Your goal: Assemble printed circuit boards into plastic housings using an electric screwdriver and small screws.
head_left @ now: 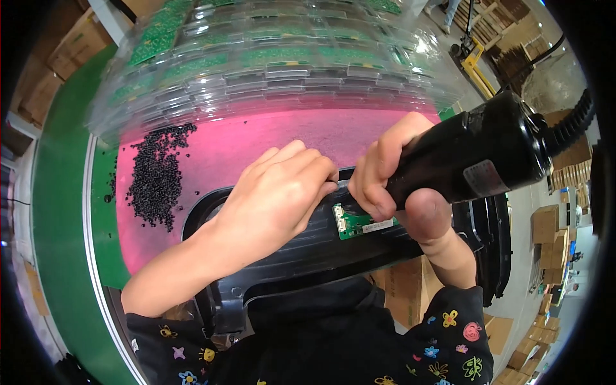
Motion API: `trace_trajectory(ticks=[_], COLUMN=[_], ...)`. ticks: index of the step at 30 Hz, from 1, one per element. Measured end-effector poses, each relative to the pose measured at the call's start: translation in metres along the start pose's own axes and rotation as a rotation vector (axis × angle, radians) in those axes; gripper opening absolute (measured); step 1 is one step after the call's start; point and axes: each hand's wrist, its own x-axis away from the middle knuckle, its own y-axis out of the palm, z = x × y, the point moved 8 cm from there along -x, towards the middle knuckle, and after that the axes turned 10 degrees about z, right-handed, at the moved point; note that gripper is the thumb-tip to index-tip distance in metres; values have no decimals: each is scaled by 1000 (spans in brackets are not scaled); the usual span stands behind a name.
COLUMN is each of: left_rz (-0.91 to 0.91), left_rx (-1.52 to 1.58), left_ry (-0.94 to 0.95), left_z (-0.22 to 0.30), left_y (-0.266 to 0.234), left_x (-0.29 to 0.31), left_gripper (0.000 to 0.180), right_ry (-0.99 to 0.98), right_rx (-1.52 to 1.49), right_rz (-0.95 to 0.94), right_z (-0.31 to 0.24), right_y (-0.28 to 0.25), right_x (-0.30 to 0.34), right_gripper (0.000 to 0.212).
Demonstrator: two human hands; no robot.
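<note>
My right hand [420, 192] is wrapped round a thick black electric screwdriver [471, 151] that lies at a slant, its tip hidden behind my fingers. Below those fingers a small green circuit board [350, 224] with white connectors and a white label rests on a long black plastic housing [289, 256]. My left hand [276, 192] is closed in a pinch over the housing, close to my right fingertips. Whatever it may hold is too small or too hidden to make out.
Many small black screws [156, 176] lie in a heap on the pink mat [224, 141] at the left. Stacked clear plastic trays [269, 70] with green boards stand across the back. A ribbed black cable [571, 122] runs from the screwdriver. Cardboard boxes [548, 240] stand at the right.
</note>
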Motion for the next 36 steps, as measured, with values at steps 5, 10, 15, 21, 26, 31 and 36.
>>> trace_trajectory(ticks=[5,10,15,21,26,31,36], left_rz=[-10,-53,-119,-31,-41,43,70], left_rx=[44,34,67,244,213,240,89], left_ry=[-5,-11,129,172,164,188,291], left_z=[-2,-4,14,15,21,27,30], left_y=[4,3,8,3,0,-8,-12], left_x=[0,3,3,4,3,-1,1], left_gripper=[19,21,16,14,18,21,19], right_ry=[-16,-77,-316,-434,-405,-391,-336], right_rx=[18,90,-168,-216,-238,-239,-206], right_rz=[-4,-7,45,63,82,50,36], right_z=[3,-7,-58,-71,-73,-67,-62], right_y=[2,-2,-7,-12,-14,-11,-7], right_x=[2,12,27,32,35,34,36], right_gripper=[54,50,52,50,49,50,51])
